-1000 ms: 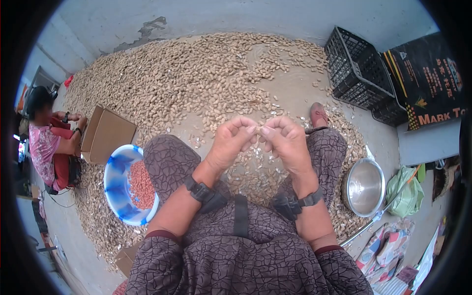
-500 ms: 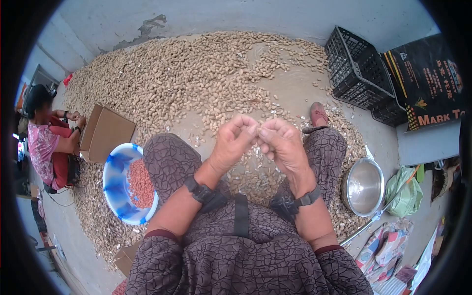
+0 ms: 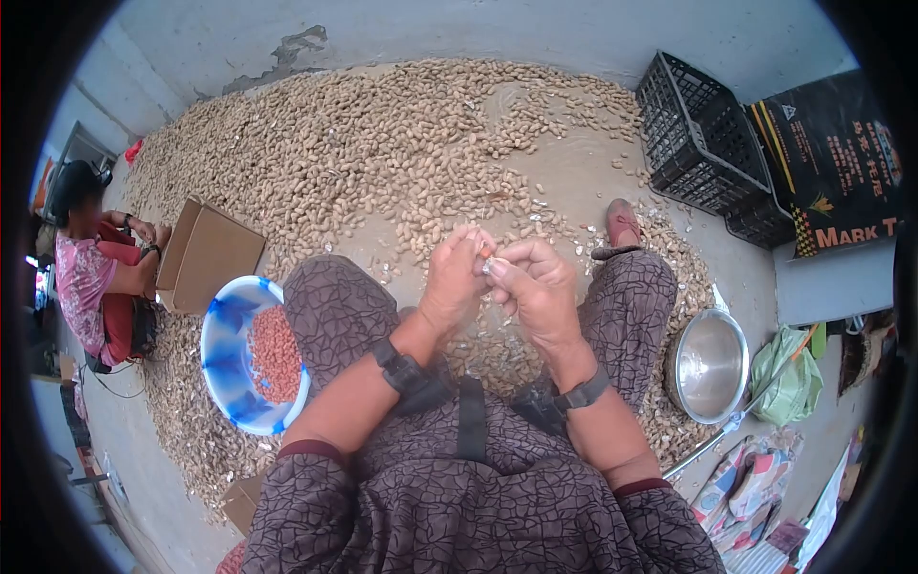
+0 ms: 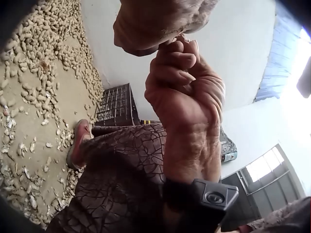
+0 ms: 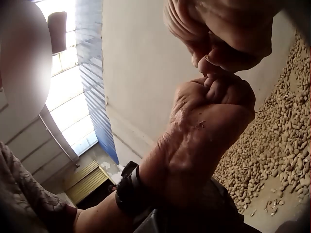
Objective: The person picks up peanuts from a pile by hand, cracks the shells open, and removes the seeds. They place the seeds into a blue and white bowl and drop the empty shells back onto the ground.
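Note:
Both hands meet above the lap in the head view. A reddish peanut kernel [image 3: 486, 252] shows at the fingertips of my left hand [image 3: 451, 287], whose fingers are curled round it. My right hand [image 3: 543, 295] pinches a pale bit of peanut shell [image 3: 489, 267] between thumb and fingers, close against the left fingertips. In the left wrist view the right hand [image 4: 182, 94] has curled fingers touching the left hand [image 4: 158, 22]. The right wrist view shows the left hand [image 5: 204, 116] below the right hand [image 5: 223, 29]; the kernel is hidden there.
Left of the knees are a blue-and-white basin [image 3: 222, 359] holding reddish kernels, a cardboard box [image 3: 218, 251] and a seated person [image 3: 86, 277]. Unshelled peanuts [image 3: 354, 143] cover the floor ahead. A steel bowl [image 3: 712, 368] and black crates [image 3: 703, 143] stand at the right.
The fingertips have shifted, the left hand turning more upright and the right moving slightly left and down. A reddish kernel and shell piece now show between the hands.

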